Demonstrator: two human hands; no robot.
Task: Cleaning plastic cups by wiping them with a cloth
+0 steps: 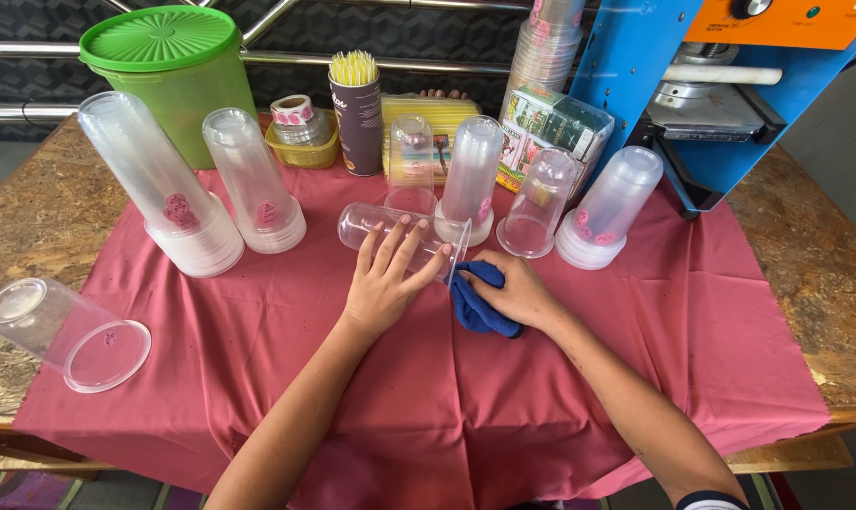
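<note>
A clear plastic cup [371, 225] lies on its side on the pink cloth [258, 331], its mouth facing right. My left hand [385, 279] rests flat on the cup with fingers spread along it. My right hand [513, 288] grips a blue rag [475, 302] pressed at the cup's open rim. Right behind them stand upside-down clear cups, single and stacked [470, 179], [539, 203], [411, 165].
Tall stacks of upturned cups [163, 189], [256, 184], [609, 210] ring the work spot. A cup [64, 331] lies at the left table edge. A green lidded tub [177, 71], straw holder [356, 113], sticker roll [296, 113] and blue sealing machine [720, 94] stand at the back.
</note>
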